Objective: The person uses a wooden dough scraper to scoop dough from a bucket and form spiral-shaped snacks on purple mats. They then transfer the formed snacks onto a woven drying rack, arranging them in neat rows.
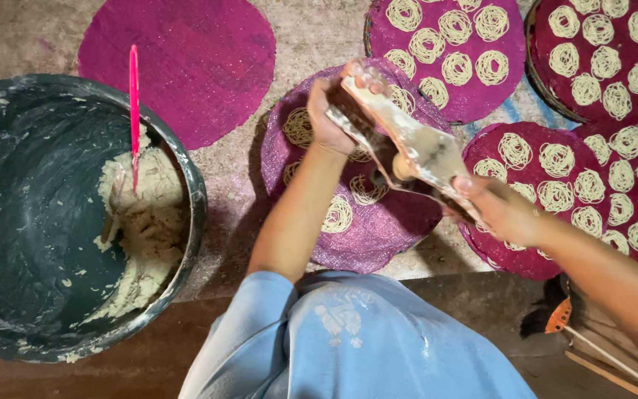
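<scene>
A large dark tub (31, 222) stands at the near left, its inner wall smeared, with a heap of pale dough (145, 229) against its right side. A pink-handled spatula (134, 111) stands upright in that dough. Beyond the tub, at the far left, lies a bare round magenta mat (179, 66) on the speckled floor (311, 37).

In the middle lies another round magenta mat (385, 236), partly covered with coils of thin pale noodle (337, 214). Three more mats to the right and far right (444, 52) (599, 52) (592, 192) are filled with such coils, set close together in rows.

The person's pale blue garment (356, 340) fills the near middle, dusted with white marks.

Above the middle mat both hands hold a dough-smeared metal noodle press (407, 144), tilted from far left down to near right. The left hand (330, 111) grips its far end, fingers wrapped tight around the handle. The right hand (500, 207) holds the near end, fingers clamped on the other handle. The press's round nozzle points down over the mat, near the coils but apart from them.

At the near right edge an orange tool (557, 318) lies beside pale sticks (614, 362).
</scene>
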A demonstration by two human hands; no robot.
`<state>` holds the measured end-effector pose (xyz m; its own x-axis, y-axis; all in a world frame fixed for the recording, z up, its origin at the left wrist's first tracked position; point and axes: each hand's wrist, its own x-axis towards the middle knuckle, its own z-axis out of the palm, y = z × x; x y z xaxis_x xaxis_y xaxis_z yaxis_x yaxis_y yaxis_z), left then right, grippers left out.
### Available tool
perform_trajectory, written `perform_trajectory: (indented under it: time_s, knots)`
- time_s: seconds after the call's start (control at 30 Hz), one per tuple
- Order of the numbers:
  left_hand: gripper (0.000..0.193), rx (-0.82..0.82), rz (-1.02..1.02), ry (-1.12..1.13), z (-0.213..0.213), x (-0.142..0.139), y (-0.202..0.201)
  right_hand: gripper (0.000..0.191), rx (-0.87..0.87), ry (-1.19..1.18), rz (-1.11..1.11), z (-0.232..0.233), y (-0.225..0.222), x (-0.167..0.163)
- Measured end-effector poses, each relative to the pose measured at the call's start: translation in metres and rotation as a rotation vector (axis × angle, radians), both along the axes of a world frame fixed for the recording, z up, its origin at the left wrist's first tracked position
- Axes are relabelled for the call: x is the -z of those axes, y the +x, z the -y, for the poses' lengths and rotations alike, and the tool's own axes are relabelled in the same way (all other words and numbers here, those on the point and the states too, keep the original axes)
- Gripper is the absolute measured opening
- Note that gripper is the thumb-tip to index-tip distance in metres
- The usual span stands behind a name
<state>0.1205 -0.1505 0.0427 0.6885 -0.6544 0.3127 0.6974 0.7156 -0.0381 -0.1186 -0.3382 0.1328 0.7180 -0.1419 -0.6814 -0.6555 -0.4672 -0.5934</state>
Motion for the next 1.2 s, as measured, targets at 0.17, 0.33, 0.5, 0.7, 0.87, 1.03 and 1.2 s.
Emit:
perform_trajectory:
  time_s: [0.17, 0.33, 0.5, 0.7, 0.87, 1.03, 1.2]
  knots:
    - [0.025, 0.003, 0.037, 0.062, -0.019, 0.004, 0.003, 0.069, 0.006, 0.247, 0.124, -0.016, -0.004, 0.012]
    - [0.022, -0.03, -0.009, 0.047, 0.002, 0.0, -0.009, 0.065, 0.041, 0.116, 0.045, 0.005, -0.004, -0.002]
    - [0.03, 0.027, 0.059, 0.091, -0.002, -0.02, 0.01, 0.065, 0.06, 0.15, 0.195, 0.01, 0.005, 0.017]
    - [0.064, 0.303, 0.114, 1.031, -0.025, 0.0, -0.003, 0.076, 0.035, 0.128, 0.233, 0.019, -0.001, 0.033]
    - [0.07, 0.388, 0.555, 1.394, -0.04, 0.047, -0.023, 0.082, 0.133, 0.354, 0.342, 0.017, 0.005, 0.052]
    - [0.059, -0.252, 1.212, 1.594, -0.094, 0.041, -0.058, 0.087, 0.165, 0.472, 0.417, 0.024, 0.0, 0.06]
    - [0.05, -0.142, 0.701, 1.291, -0.099, 0.006, -0.065, 0.081, 0.156, 0.547, 0.291, 0.021, -0.041, 0.05]
